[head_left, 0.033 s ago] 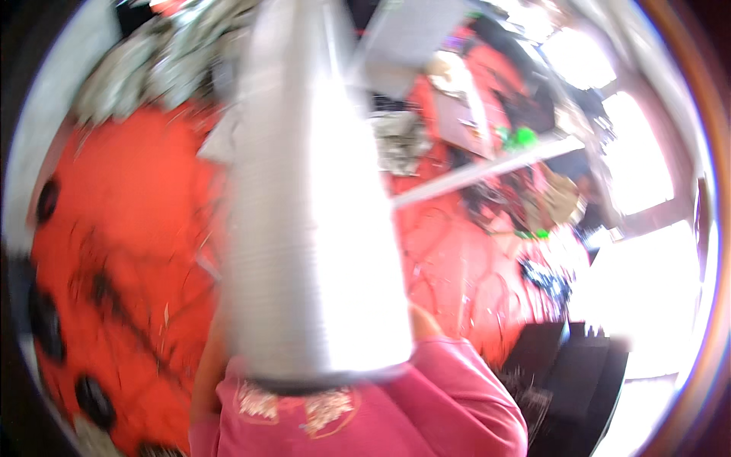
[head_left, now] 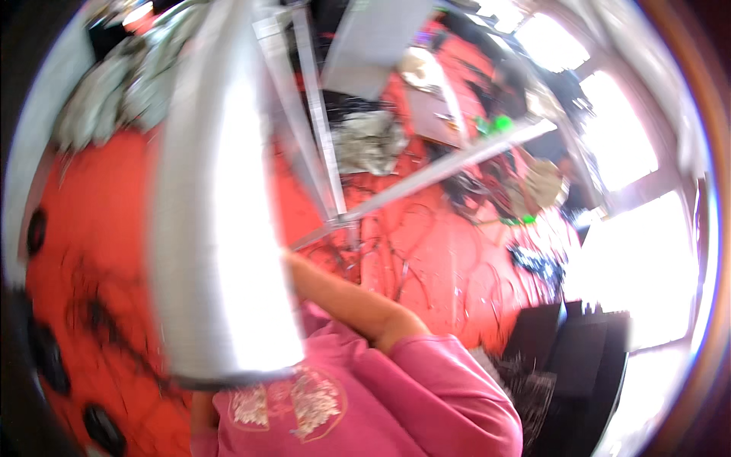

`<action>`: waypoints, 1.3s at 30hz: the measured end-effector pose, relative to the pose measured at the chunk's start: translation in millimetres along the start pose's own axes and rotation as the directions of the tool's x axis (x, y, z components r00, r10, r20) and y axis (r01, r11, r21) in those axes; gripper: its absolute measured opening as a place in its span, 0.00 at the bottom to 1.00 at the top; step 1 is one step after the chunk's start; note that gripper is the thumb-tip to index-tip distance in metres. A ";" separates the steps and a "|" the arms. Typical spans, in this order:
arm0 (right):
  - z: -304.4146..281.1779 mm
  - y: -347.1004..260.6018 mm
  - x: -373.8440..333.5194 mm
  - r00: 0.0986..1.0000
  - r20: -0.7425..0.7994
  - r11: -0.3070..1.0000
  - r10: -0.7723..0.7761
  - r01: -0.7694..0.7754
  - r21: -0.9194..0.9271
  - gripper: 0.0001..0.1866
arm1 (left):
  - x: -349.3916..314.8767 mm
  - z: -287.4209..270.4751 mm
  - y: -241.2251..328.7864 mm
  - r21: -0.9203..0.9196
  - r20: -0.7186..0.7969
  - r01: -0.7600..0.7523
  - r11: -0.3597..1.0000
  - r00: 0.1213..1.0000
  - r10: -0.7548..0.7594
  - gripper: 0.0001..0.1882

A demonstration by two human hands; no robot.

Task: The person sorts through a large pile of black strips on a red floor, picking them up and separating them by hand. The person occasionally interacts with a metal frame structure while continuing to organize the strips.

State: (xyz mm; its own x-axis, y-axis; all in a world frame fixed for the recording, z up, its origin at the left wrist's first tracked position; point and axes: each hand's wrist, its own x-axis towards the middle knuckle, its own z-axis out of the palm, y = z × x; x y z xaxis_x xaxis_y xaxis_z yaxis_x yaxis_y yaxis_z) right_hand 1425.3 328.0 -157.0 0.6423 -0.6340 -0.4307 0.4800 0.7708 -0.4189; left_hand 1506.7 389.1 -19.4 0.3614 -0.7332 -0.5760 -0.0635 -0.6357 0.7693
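A large orange-red surface (head_left: 84,228), seemingly a floor or mat strewn with dark cables, fills most of the blurred fisheye view. In front of it a big silvery ribbed tube (head_left: 221,228), flaring wider toward its lower rim, is held upright close to the camera, left of centre. It is judged light and thin-walled, stiff enough to keep its shape yet easily dented, smooth and rather slippery; a hold low on the body near the rim seems best. A pink sleeve (head_left: 426,396) crosses the lower edge, and a bare forearm (head_left: 343,301) runs from it behind the tube; neither hand can be seen, so their state cannot be told. Thin metal bars (head_left: 449,167) meet just right of the tube. Open room lies left; clutter and bright windows (head_left: 609,145) crowd the right.
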 end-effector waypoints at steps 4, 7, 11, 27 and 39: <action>44.5 -13.0 -47.1 0.994 -0.082 0.989 -0.075 0.063 -0.134 0.12 | 69.2 -35.4 -103.6 -0.403 0.455 -0.458 0.793 0.651 0.607 0.13; 30.1 -14.5 -67.6 0.975 -0.134 0.979 -0.175 0.159 -0.124 0.09 | 41.9 -20.5 -83.7 -0.377 0.606 -0.183 0.908 0.692 0.391 0.12; 11.1 -10.6 -74.9 0.953 -0.144 0.958 -0.268 0.248 -0.142 0.13 | 46.3 0.4 -95.7 -0.470 0.613 -0.257 0.844 0.593 0.522 0.12; -14.0 1.0 -149.0 0.980 -0.003 0.918 -0.198 0.185 -0.350 0.44 | 19.3 39.2 -61.3 -0.787 0.455 0.229 0.573 0.843 0.288 0.15; -63.7 -13.4 -194.9 0.987 -0.004 0.972 -0.161 0.158 -0.172 0.15 | -19.6 105.0 -61.1 -0.721 0.397 -0.032 0.692 0.799 0.451 0.12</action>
State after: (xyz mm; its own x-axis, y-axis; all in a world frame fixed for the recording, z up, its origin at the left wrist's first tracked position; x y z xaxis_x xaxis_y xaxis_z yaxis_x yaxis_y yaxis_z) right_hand 1255.5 437.2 -118.4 0.5548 -0.7497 -0.3607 0.4651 0.6389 -0.6127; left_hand 1405.9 417.0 -84.1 -0.1091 -0.9686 -0.2235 0.6156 -0.2423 0.7499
